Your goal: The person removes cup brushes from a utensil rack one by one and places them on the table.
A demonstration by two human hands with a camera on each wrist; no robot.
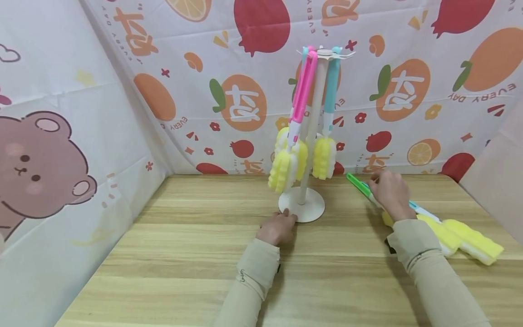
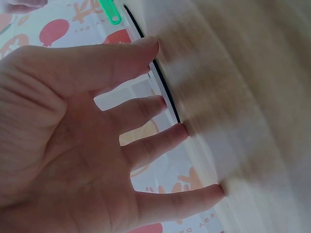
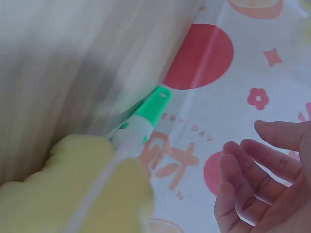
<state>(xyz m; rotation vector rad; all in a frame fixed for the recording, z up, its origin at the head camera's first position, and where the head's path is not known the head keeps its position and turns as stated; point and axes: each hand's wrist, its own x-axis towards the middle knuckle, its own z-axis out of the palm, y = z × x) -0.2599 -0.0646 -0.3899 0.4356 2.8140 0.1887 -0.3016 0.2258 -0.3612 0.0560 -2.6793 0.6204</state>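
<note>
My left hand (image 1: 278, 227) touches the rim of the white round base (image 1: 296, 214) of a stand. In the left wrist view its fingers (image 2: 155, 150) are spread, fingertips at the base edge and tabletop. My right hand (image 1: 391, 193) hovers over a sponge bottle brush with a green handle (image 1: 356, 181). The right wrist view shows that hand (image 3: 272, 189) with loosely bent fingers, apart from the green handle (image 3: 154, 108) and holding nothing. Beside that brush lies another with a blue handle (image 1: 421, 209); their yellow-and-white sponge heads (image 1: 474, 238) lie toward the right.
From the stand's pole (image 1: 315, 118) hang a pink-handled brush (image 1: 303, 88), a teal-handled brush (image 1: 332, 88) and at least one more behind the pink one. A printed fruit cloth (image 1: 180, 150) rises along the back edge of the wooden table (image 1: 175, 254). White cloth walls flank both sides.
</note>
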